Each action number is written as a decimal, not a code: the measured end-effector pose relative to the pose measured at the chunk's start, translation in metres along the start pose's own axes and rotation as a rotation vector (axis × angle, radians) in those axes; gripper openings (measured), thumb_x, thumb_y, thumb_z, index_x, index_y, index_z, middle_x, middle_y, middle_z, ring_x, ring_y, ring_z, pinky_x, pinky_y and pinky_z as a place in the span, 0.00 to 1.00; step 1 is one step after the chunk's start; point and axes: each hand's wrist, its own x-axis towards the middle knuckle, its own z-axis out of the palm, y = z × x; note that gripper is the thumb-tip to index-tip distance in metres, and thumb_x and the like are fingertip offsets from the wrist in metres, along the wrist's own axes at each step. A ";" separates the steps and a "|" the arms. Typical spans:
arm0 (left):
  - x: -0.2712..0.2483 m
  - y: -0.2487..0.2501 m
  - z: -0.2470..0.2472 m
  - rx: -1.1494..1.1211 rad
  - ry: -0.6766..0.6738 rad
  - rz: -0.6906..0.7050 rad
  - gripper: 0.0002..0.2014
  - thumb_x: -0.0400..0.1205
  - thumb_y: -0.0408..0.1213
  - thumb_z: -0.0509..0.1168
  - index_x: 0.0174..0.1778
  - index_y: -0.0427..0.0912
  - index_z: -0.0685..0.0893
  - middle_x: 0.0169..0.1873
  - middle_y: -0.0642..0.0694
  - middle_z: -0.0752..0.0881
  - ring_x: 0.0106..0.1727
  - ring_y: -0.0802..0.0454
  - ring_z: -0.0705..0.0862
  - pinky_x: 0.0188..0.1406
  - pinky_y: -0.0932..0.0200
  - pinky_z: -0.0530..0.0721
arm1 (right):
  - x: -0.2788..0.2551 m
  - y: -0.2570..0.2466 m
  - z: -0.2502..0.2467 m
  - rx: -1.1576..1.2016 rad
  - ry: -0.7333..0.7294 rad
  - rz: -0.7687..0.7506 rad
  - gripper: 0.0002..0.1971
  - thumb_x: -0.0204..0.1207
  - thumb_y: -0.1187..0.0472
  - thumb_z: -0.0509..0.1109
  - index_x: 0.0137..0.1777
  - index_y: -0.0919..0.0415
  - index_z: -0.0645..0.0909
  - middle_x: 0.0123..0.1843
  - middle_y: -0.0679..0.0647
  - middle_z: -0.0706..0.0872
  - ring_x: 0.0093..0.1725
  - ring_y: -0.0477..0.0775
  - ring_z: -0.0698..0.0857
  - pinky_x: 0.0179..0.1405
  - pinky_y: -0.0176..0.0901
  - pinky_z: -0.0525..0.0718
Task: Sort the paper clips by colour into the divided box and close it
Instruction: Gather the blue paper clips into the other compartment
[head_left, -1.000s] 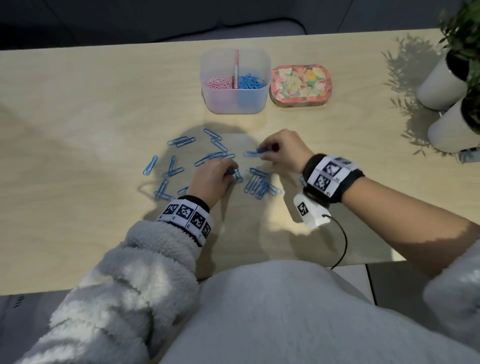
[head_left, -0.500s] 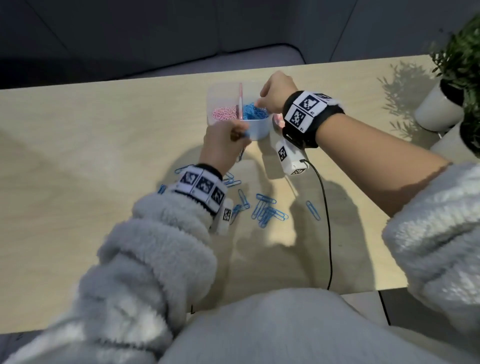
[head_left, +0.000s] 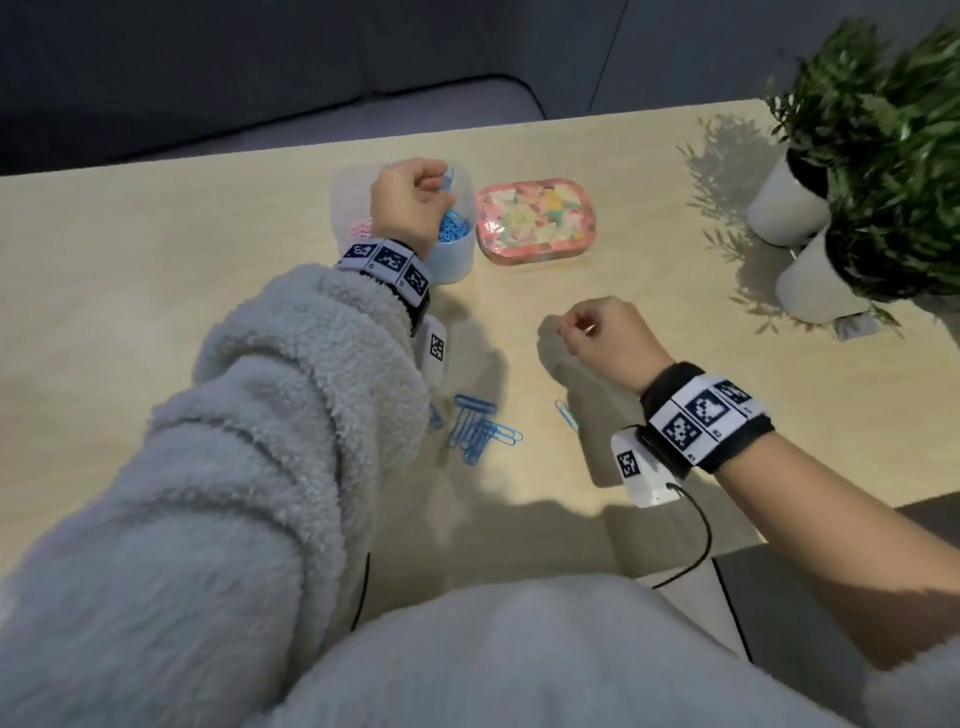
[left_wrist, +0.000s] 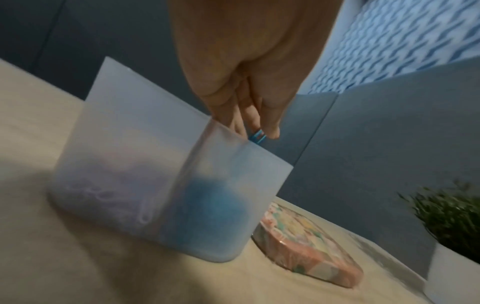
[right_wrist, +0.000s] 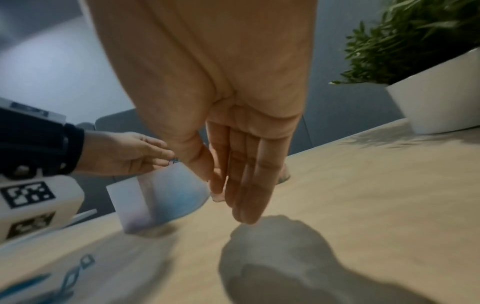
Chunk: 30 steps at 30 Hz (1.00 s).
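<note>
Above, left hand (head_left: 410, 200) pinches one blue clip (left_wrist: 257, 137); right hand (head_left: 602, 338) empty.

A pale wooden table (head_left: 156, 270) lit from one side stands before a dark grey wall (head_left: 260, 47) and grey sofa (head_left: 291, 111), with 2 potted green plants (head_left: 878, 135) at its right edge.

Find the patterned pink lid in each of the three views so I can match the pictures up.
Head: the patterned pink lid lies flat on the table, just right of the divided box.
Left wrist: lower right, beside the box's blue side.
Right wrist: mostly hidden behind the right hand; only a sliver seems to show by the fingers.
Shared landmark: the divided box, in all three views.
</note>
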 end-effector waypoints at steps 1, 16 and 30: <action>-0.003 0.000 -0.001 0.046 -0.019 0.022 0.16 0.76 0.29 0.69 0.60 0.37 0.84 0.52 0.43 0.87 0.53 0.52 0.84 0.64 0.56 0.82 | -0.007 0.006 0.000 -0.041 -0.021 0.023 0.09 0.72 0.61 0.65 0.35 0.64 0.84 0.38 0.63 0.89 0.41 0.64 0.85 0.44 0.48 0.81; -0.186 -0.085 -0.070 0.588 -0.305 0.036 0.22 0.72 0.39 0.74 0.61 0.38 0.81 0.55 0.37 0.78 0.58 0.38 0.78 0.63 0.48 0.76 | -0.045 0.007 0.072 -0.125 -0.120 -0.064 0.10 0.70 0.71 0.63 0.50 0.64 0.80 0.50 0.65 0.85 0.51 0.66 0.82 0.50 0.50 0.78; -0.199 -0.076 -0.063 0.704 -0.341 0.134 0.35 0.69 0.46 0.76 0.70 0.40 0.74 0.63 0.38 0.76 0.63 0.39 0.74 0.65 0.47 0.75 | -0.048 -0.016 0.078 -0.328 -0.367 -0.261 0.39 0.61 0.48 0.80 0.68 0.66 0.69 0.64 0.63 0.74 0.62 0.63 0.76 0.62 0.56 0.78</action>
